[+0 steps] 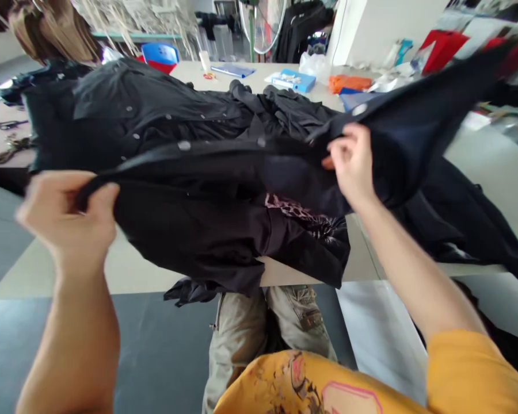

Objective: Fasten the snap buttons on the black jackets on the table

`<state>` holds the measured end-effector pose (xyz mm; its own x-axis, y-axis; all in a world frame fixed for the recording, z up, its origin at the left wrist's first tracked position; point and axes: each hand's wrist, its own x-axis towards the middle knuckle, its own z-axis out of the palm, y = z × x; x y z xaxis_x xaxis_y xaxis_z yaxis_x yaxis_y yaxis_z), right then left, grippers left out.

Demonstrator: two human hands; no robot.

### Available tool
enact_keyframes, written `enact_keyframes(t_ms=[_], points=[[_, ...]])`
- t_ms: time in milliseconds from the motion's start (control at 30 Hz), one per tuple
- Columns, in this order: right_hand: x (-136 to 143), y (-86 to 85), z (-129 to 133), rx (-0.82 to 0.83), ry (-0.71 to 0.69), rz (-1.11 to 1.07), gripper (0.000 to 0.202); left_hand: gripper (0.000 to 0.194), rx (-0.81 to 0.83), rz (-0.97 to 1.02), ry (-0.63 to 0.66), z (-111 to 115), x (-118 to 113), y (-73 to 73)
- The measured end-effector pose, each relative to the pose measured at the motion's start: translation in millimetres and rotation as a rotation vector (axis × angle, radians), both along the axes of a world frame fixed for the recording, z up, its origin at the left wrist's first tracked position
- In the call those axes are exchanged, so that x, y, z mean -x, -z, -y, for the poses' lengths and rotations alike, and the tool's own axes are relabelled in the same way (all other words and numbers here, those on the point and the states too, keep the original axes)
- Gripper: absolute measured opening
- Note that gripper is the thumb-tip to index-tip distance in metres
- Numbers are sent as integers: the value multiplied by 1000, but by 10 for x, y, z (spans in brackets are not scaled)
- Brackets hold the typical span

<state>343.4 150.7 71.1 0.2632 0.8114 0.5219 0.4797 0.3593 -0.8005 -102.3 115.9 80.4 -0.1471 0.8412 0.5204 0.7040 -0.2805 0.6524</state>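
Observation:
A black garment with a row of light snap buttons, likely a shirt, is stretched between my hands above the table. My left hand is closed around one end of its buttoned edge, at the left. Farther right along the same edge, my right hand pinches the cloth, thumb and fingers together. Beyond my right hand a loose flap of the garment swings up, blurred by motion. Pink-and-black patterned cloth shows in a fold below. Another dark buttoned garment lies spread behind it.
More black cloth lies on the right of the light table. Toward the back are a blue folder, an orange bundle and a white cup. Scissors-like metal tools lie at the left edge.

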Motion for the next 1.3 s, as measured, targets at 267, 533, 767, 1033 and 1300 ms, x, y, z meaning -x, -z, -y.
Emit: enact_keyframes(t_ms=[267, 533, 767, 1033, 1300], points=[[-195, 1841, 1183, 1038, -190, 814, 24, 29, 207, -65, -37, -47, 428, 1312], [-47, 1892, 626, 1044, -18, 643, 42, 32, 376, -14, -230, -236, 597, 1770], [37, 1876, 543, 1204, -363, 381, 39, 22, 448, -14, -345, -218, 626, 1984], [-625, 744, 351, 429, 10, 603, 31, 20, -172, -231, -176, -755, 449, 667], [-1179, 637, 457, 620, 264, 517, 11, 57, 116, -210, -154, -721, 171, 431]])
